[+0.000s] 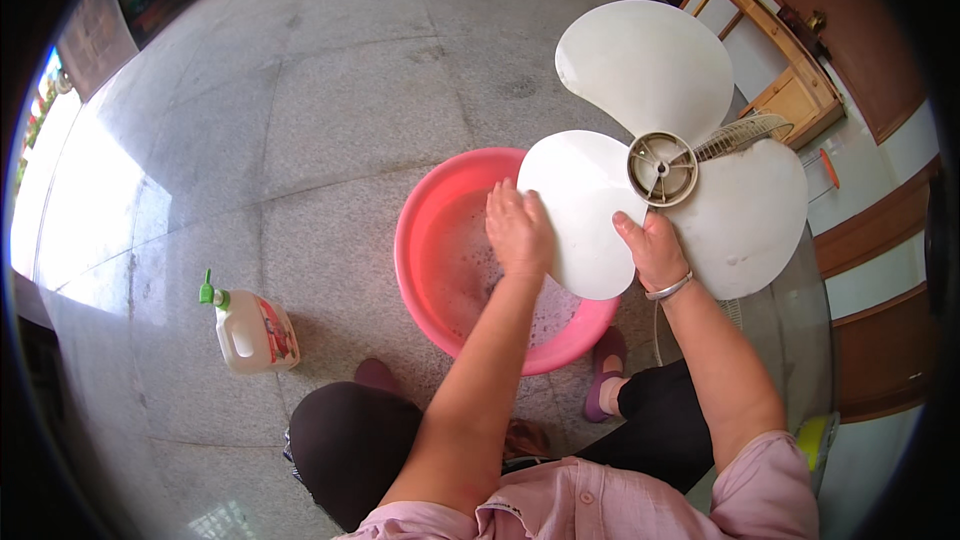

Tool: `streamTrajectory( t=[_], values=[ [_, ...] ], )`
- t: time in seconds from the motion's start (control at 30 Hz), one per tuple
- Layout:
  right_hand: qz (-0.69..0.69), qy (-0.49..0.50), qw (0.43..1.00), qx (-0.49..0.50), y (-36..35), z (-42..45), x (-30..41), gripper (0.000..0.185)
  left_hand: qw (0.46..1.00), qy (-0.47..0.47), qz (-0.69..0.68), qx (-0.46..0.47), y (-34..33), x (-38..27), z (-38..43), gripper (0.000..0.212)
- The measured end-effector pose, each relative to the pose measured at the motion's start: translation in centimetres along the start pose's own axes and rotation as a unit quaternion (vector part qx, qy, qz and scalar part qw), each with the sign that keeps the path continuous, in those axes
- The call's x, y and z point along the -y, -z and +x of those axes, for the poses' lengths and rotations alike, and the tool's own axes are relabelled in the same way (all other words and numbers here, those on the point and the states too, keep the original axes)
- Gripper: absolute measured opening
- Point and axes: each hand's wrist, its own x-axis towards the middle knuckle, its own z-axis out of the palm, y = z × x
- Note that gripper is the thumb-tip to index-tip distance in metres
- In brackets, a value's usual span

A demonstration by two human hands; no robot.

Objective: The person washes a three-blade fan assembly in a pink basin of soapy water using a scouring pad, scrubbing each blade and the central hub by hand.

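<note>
A white three-bladed fan impeller [645, 82] is held up over the right side of a pink plastic basin [409, 255]. Its round ribbed hub [662, 169] faces up. My right hand [654, 249] grips the near-left blade close to the hub, thumb on top and fingers hidden behind it. A silver bracelet [670, 286] circles that wrist. At the left edge of the same blade [585, 202] lies my left hand [521, 231], slightly blurred; whether it pinches the edge or only rests against it is unclear. Cloudy water with suds [469, 270] is in the basin.
A translucent jug with a green pump [255, 330] stands on the grey stone floor [345, 105] to the left. Behind the impeller shows a wire fan grille [742, 135]. A wooden cabinet [795, 105] stands at upper right. My shoes [604, 375] flank the basin.
</note>
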Motion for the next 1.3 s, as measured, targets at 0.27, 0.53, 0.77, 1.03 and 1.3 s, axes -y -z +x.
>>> streamTrajectory(
  t=[0.27, 0.53, 0.77, 1.03, 1.3],
  values=[
    [-0.178, 0.048, 0.982, 0.032, -0.2, 0.1, 0.9, 0.031, 0.992, -0.097, -0.004, 0.074, 0.5, -5.0, -2.0, 0.050],
    [-0.142, 0.054, 0.988, 0.004, -1.1, -0.7, 1.9, 0.044, 0.975, -0.207, -0.004, 0.078, 2.3, -7.0, -0.2, 0.047],
    [-0.199, 0.029, 0.973, 0.110, -1.1, -1.2, 4.1, 0.044, 0.998, -0.012, -0.029, 0.061, 3.3, -2.8, 3.5, 0.046],
    [-0.203, 0.001, 0.971, 0.129, 1.0, 0.2, 1.1, 0.040, 0.892, 0.150, -0.368, 0.217, 3.3, 0.8, 3.4, 0.040],
    [-0.288, 0.027, 0.953, 0.094, 1.2, 1.5, 0.5, 0.034, 0.823, 0.198, -0.465, 0.259, 3.5, 1.9, 3.4, 0.024]
  ],
)
